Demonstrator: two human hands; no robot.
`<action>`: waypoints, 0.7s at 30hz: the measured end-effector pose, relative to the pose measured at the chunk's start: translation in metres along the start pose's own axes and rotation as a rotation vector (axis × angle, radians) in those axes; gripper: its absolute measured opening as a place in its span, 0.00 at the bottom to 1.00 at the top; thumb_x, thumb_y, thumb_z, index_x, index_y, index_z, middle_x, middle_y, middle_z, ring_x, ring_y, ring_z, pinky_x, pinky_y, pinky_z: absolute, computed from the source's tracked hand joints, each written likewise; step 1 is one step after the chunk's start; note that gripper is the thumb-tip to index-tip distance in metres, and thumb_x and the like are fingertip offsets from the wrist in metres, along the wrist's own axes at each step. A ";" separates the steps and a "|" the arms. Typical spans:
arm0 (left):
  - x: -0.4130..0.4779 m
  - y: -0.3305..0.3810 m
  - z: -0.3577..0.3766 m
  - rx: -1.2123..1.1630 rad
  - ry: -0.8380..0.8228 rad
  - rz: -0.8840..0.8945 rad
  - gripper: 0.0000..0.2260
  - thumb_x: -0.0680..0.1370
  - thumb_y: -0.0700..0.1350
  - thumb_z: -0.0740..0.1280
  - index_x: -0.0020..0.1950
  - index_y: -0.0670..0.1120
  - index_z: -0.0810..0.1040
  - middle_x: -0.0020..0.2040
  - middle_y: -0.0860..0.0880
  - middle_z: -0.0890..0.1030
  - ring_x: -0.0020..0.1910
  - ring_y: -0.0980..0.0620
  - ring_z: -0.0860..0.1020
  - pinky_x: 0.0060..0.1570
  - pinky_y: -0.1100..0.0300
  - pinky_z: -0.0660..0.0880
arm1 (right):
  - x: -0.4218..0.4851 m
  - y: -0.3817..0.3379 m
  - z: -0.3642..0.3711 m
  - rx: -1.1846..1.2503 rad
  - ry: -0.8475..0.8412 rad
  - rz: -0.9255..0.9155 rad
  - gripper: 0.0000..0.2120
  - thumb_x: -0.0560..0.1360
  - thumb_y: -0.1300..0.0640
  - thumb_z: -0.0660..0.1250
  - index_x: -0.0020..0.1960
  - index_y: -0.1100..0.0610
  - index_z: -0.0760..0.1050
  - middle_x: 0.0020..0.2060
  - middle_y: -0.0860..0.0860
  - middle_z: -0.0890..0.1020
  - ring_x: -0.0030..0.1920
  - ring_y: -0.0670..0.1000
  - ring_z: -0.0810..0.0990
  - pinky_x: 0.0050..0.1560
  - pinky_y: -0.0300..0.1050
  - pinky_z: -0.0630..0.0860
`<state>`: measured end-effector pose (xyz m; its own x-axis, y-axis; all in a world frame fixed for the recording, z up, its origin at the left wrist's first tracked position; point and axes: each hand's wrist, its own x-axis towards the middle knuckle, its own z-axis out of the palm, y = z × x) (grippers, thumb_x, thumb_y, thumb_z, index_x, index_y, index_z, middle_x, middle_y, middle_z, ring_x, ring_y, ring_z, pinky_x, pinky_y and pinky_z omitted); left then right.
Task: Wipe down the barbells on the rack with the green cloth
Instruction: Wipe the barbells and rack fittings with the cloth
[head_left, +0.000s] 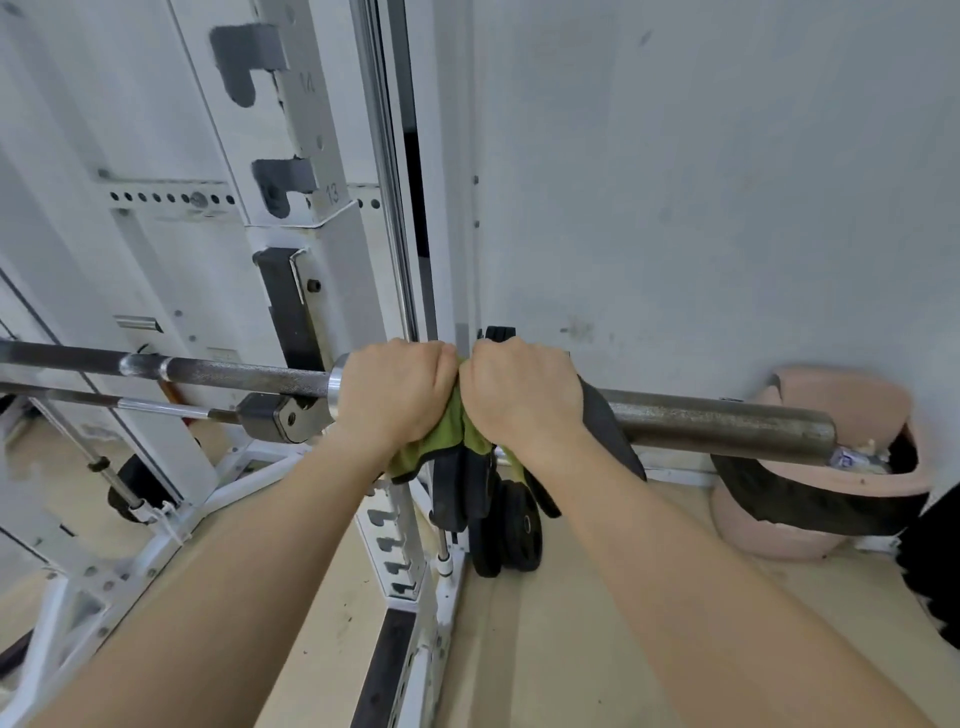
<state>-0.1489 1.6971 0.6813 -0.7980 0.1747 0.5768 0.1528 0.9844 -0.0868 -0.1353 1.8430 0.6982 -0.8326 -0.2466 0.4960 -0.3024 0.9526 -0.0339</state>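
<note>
Both forearms reach to the barbell (717, 423) on the white rack (332, 249), left hand (395, 395) and right hand (522, 395) side by side, fingers clenched around the green cloth (457, 431) wrapped on its sleeve, while a pink bin (831, 525) beyond holds crumpled rubbish.

Two bare hands — left hand (397, 392), right hand (522, 395) — side by side, clench a green cloth (457, 431) around a barbell (717, 418) on a white rack (332, 249).

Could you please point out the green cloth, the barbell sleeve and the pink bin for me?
green cloth (457, 422), head view, on the fold between the hands.
barbell sleeve (727, 423), head view, on its bare middle.
pink bin (841, 387), head view, on its upper rim.
</note>
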 end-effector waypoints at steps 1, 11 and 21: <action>0.007 -0.006 0.001 -0.009 -0.048 0.013 0.20 0.80 0.53 0.48 0.34 0.49 0.72 0.32 0.49 0.77 0.33 0.43 0.74 0.29 0.55 0.63 | -0.007 -0.001 0.004 -0.050 0.062 -0.005 0.11 0.76 0.56 0.55 0.35 0.54 0.67 0.31 0.52 0.76 0.30 0.57 0.74 0.31 0.46 0.61; 0.019 0.067 -0.009 0.080 -0.084 0.203 0.18 0.83 0.48 0.51 0.39 0.48 0.75 0.33 0.50 0.74 0.32 0.44 0.74 0.28 0.56 0.66 | -0.051 0.054 0.009 -0.117 0.228 0.029 0.07 0.72 0.56 0.62 0.39 0.56 0.77 0.32 0.52 0.80 0.32 0.55 0.78 0.33 0.47 0.71; 0.030 0.237 -0.018 0.054 -0.014 0.499 0.12 0.78 0.39 0.54 0.37 0.48 0.71 0.29 0.50 0.64 0.29 0.47 0.67 0.26 0.60 0.52 | -0.107 0.196 -0.039 -0.114 0.169 0.342 0.18 0.76 0.51 0.52 0.48 0.53 0.81 0.40 0.50 0.85 0.39 0.57 0.80 0.32 0.45 0.57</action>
<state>-0.1259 1.9353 0.6922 -0.6429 0.6245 0.4435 0.4878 0.7802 -0.3916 -0.0874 2.0631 0.6721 -0.7854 0.1122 0.6088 0.0404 0.9906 -0.1305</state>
